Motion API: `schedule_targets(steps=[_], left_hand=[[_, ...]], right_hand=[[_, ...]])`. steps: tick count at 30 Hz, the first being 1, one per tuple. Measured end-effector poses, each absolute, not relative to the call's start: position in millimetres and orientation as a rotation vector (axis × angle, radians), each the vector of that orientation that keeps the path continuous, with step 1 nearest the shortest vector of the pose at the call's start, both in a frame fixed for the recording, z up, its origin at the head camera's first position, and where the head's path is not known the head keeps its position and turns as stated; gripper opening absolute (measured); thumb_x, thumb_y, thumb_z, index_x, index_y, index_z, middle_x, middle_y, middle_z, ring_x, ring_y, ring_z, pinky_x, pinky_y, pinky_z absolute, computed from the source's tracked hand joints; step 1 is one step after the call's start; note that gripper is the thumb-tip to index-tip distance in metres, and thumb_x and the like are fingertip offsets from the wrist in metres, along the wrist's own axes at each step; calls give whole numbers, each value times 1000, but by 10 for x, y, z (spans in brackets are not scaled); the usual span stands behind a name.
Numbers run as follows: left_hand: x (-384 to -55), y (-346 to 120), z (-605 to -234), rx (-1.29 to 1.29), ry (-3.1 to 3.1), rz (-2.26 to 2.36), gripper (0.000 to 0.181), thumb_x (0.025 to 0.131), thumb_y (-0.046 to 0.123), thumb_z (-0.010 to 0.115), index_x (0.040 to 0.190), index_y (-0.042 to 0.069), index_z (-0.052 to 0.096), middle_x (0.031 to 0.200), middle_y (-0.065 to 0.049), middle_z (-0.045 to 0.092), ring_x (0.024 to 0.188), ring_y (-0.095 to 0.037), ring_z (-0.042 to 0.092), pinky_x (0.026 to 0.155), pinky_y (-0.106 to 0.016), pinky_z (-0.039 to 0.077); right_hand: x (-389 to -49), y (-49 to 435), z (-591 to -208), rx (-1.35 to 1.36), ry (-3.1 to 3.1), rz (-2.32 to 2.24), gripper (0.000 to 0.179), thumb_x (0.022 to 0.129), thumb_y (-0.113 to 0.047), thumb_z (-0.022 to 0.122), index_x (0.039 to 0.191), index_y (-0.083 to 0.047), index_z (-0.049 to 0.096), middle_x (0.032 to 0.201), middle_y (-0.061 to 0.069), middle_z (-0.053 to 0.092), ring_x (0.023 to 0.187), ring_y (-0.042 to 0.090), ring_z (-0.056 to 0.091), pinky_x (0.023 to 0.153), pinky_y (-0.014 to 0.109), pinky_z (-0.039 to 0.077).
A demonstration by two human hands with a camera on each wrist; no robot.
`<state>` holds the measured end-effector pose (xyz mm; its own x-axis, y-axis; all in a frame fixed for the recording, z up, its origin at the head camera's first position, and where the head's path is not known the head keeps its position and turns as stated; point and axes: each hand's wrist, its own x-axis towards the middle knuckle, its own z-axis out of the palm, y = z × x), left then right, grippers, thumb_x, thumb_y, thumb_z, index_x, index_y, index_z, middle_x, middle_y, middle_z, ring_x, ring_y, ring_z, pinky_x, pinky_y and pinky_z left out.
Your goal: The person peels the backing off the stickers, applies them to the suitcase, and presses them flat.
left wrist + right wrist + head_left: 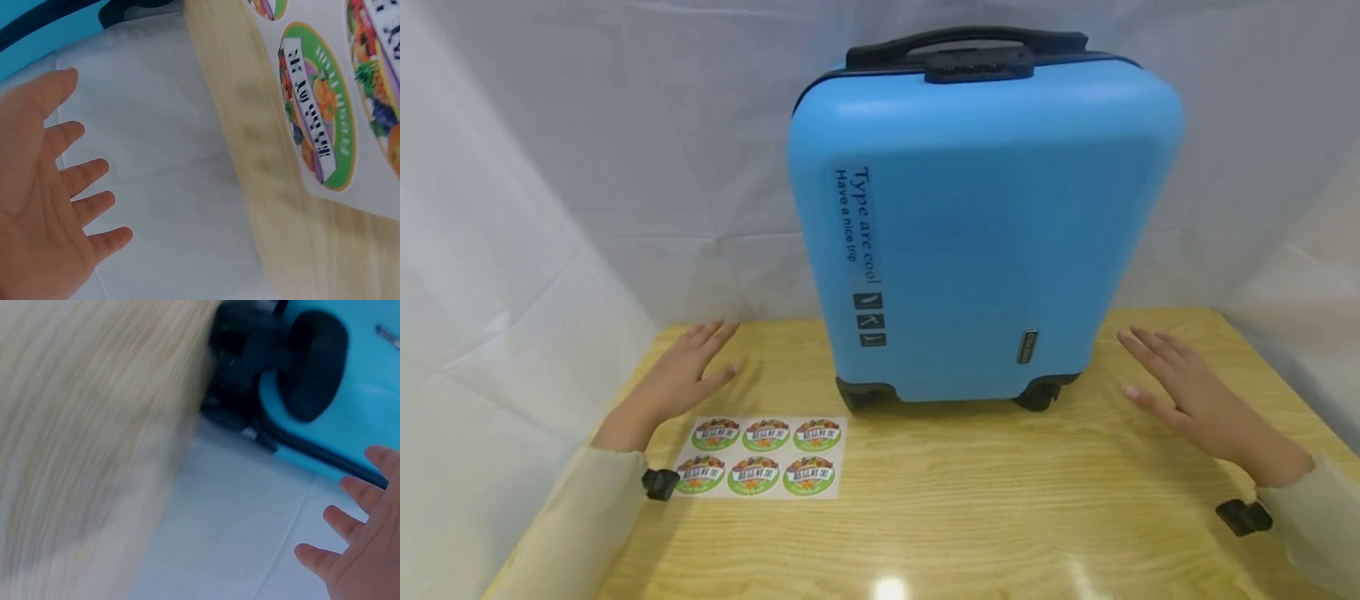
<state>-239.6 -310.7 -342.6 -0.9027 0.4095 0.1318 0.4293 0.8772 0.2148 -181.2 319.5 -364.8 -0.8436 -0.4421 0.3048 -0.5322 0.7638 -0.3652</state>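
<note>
1. Sticker sheet lies flat on the wooden table; off its far left corner is the left hand, holding nothing, fingers straight, thumb spread apart from them.
2. The white sheet carries round stickers in two rows of three: fruit pictures across the top, dark lettering on a white band, green below.
3. The suitcase stands upright on the table, farther right: blue shell, black handle and lock on top, dark text down its left side, small badge low on the right.
4. The right hand is near the suitcase's lower right, apart from it, fingers straight, gripping nothing.
</note>
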Motion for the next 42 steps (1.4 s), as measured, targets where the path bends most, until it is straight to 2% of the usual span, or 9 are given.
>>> schedule_targets(steps=[7,13,18,25,31,34,38,41,42], left_hand=[[-2292,-3073,-3463,-689,-2980,-544,65,98,33,49,149,6,22,152,-27,16,136,-51,13,103,-69,15],[-2215,-3086,-3519,-735,-2945,-740,65,98,31,50,151,8,18,153,-25,15,137,-49,14,103,-68,14],[-2118,-3126,-3577,-752,-2933,-866,66,98,27,50,151,11,15,153,-25,14,136,-50,14,101,-70,15],[-1967,-3182,-3659,-676,-2965,-1041,65,99,26,49,152,15,13,153,-24,14,135,-52,14,95,-75,19],[-1913,-3208,-3754,-642,-2974,-1251,63,100,24,46,152,16,12,154,-23,13,134,-54,15,95,-74,20],[-1887,-3216,-3803,-683,-2956,-1325,60,101,20,45,151,9,14,152,-26,17,131,-52,25,98,-66,29],[-1867,-3193,-3846,-747,-2918,-1444,58,101,14,44,150,3,15,150,-30,18,121,-54,39,90,-39,48],[-1864,-3167,-3872,-733,-2891,-1479,61,99,14,49,150,4,17,149,-29,22,121,-52,39,85,-21,47],[-1859,-3157,-3882,-728,-2880,-1490,62,98,13,51,149,4,19,148,-29,23,124,-44,41,86,-18,45]], right_hand=[[-1591,2910,-3601,896,-2676,687,71,91,-14,61,151,-17,22,155,9,19,140,36,18,109,59,14],[-1480,2658,-3589,937,-2653,635,70,89,-16,64,149,-15,28,155,8,22,138,32,24,104,57,27],[-1415,2507,-3579,972,-2616,623,69,89,-17,64,148,-12,30,153,10,26,138,29,25,111,45,23],[-1354,2177,-3579,1046,-2686,648,73,89,-26,66,150,-21,25,154,6,26,140,26,24,100,56,32],[-1377,1809,-3541,1200,-2613,724,73,90,-29,64,150,-20,24,154,6,26,140,24,25,102,53,34],[-1414,1585,-3569,1245,-2583,770,70,91,-34,61,150,-21,24,154,5,27,139,25,27,103,54,33],[-1459,1304,-3626,1224,-2609,901,68,91,-36,60,149,-23,28,153,4,29,138,25,28,106,53,31],[-1471,1057,-3654,1175,-2690,1021,65,91,-39,60,147,-21,33,152,3,31,138,22,29,107,49,31],[-1471,969,-3660,1163,-2718,1055,65,90,-40,60,146,-20,34,152,2,31,138,22,30,107,48,31]])
